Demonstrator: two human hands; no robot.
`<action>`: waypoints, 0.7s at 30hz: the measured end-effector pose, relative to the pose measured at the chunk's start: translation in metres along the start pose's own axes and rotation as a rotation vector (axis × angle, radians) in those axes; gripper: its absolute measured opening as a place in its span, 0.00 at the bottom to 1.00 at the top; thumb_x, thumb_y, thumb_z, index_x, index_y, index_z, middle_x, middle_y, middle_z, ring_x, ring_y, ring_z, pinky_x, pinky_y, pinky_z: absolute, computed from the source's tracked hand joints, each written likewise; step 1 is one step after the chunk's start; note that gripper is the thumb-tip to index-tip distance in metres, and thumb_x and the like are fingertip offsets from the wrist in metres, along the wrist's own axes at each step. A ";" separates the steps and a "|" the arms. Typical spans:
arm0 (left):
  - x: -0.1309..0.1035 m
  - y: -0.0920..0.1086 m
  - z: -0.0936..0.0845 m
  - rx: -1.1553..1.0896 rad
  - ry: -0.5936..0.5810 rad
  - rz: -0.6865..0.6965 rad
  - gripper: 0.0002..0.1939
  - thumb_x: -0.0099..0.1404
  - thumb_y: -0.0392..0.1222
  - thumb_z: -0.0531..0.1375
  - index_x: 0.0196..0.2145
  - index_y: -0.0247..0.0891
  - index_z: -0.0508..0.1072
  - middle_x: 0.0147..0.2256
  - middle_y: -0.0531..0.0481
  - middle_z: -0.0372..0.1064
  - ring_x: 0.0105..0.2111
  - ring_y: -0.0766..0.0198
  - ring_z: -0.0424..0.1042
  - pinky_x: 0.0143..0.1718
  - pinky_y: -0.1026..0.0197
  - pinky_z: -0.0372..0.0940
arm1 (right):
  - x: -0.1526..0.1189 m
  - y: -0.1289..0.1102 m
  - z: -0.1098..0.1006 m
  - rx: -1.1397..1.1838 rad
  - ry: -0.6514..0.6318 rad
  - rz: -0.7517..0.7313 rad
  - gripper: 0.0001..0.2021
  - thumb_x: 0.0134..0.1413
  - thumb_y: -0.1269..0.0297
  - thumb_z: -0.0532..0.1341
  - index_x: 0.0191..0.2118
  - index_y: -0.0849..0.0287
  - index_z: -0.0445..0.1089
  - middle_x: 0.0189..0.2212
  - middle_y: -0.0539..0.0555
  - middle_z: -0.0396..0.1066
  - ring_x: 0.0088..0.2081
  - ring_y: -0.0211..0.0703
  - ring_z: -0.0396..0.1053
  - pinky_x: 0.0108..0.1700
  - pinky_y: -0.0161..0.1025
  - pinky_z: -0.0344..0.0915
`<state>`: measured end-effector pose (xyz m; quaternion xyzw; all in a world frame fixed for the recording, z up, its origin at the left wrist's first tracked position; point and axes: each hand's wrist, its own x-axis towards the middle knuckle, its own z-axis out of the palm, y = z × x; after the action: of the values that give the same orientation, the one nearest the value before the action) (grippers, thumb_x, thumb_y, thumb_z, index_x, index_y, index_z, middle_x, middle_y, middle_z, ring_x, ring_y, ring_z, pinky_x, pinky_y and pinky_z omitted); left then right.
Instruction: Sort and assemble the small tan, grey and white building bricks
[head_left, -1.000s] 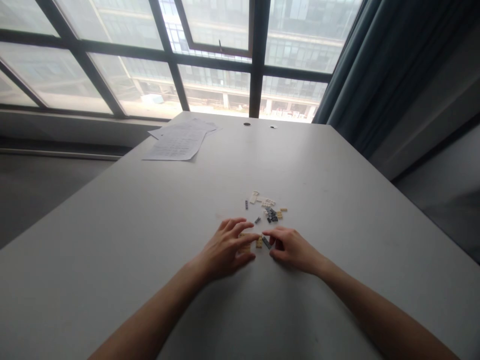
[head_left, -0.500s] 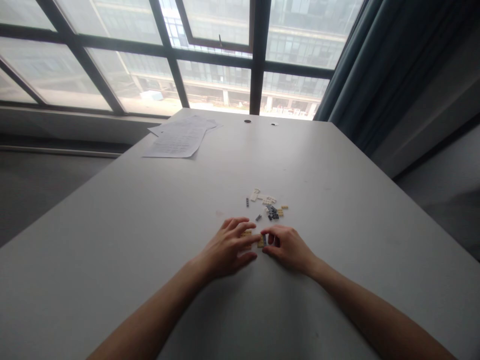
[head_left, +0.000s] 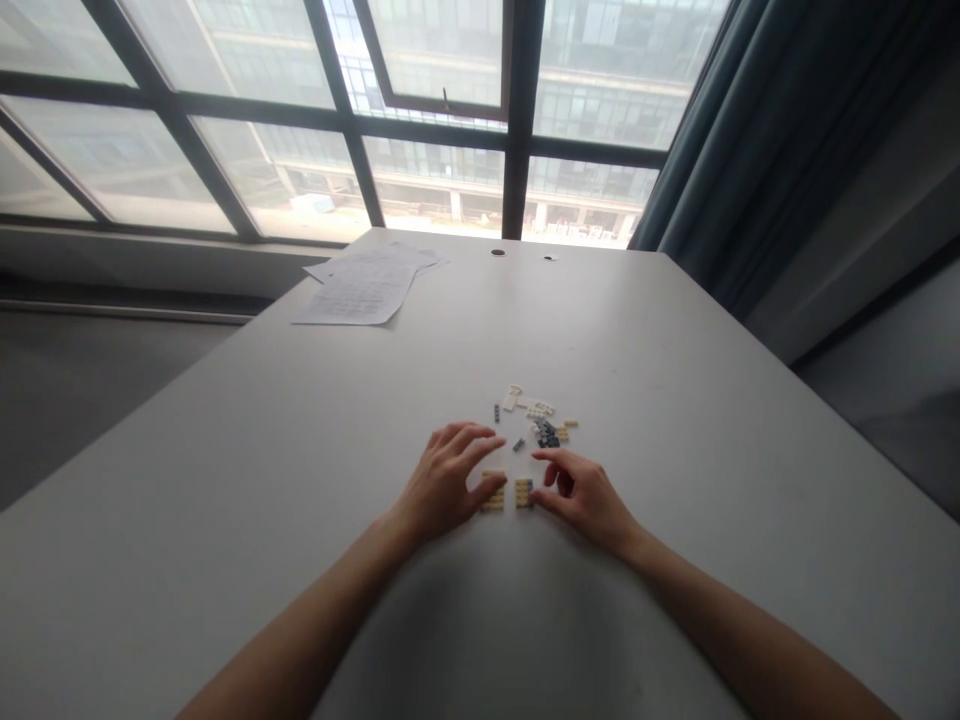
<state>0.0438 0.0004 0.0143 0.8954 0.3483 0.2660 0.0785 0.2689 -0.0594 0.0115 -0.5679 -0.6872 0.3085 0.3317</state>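
Two small groups of tan toy bricks lie side by side on the white table. Over the left tan bricks point(head_left: 493, 493) my left hand point(head_left: 452, 480) hovers with thumb and fingers apart, its thumb partly covering them. Beside the right tan bricks point(head_left: 523, 492), which have a grey-blue strip along the right side, is my right hand point(head_left: 577, 492). Its thumb tip is at their edge and its index finger is lifted away, leaving a gap. Just beyond the hands lies a small grey brick point(head_left: 519, 444). Whether the right thumb touches the bricks is hard to tell.
Behind the hands lie a cluster of dark grey bricks point(head_left: 547, 433), white plates point(head_left: 513, 398), a small dark grey piece point(head_left: 496, 413) and a tan piece point(head_left: 571, 423). Printed papers point(head_left: 360, 295) rest at the table's far left, near the windows. A dark curtain point(head_left: 697, 150) hangs at right.
Both hands have opened and drawn apart, uncovering more of the tan bricks. My right fingers have let go of the right-hand tan bricks. The view has tilted slightly upward.
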 end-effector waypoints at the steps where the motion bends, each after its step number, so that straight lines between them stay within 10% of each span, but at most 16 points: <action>1: 0.006 -0.005 0.001 0.024 0.024 -0.076 0.19 0.63 0.47 0.59 0.51 0.41 0.69 0.48 0.44 0.68 0.51 0.53 0.62 0.53 0.50 0.58 | 0.001 0.002 0.000 0.019 0.051 0.004 0.18 0.49 0.63 0.64 0.48 0.58 0.70 0.29 0.48 0.69 0.25 0.35 0.61 0.30 0.34 0.61; 11: 0.058 -0.037 0.028 0.113 -0.078 -0.266 0.16 0.62 0.46 0.58 0.47 0.42 0.73 0.46 0.44 0.68 0.47 0.49 0.63 0.49 0.45 0.59 | 0.003 0.020 -0.008 0.113 0.472 0.034 0.10 0.52 0.63 0.60 0.41 0.59 0.71 0.26 0.48 0.64 0.24 0.36 0.57 0.28 0.34 0.59; 21: 0.029 -0.004 0.010 -0.054 -0.008 -0.133 0.14 0.63 0.45 0.60 0.45 0.40 0.72 0.46 0.46 0.68 0.47 0.55 0.63 0.50 0.50 0.60 | 0.006 0.023 -0.012 0.240 0.545 0.110 0.10 0.51 0.61 0.61 0.38 0.60 0.72 0.24 0.48 0.63 0.25 0.37 0.57 0.29 0.35 0.58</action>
<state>0.0644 0.0234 0.0169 0.8688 0.3995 0.2660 0.1215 0.2906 -0.0490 0.0005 -0.6229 -0.4998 0.2414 0.5513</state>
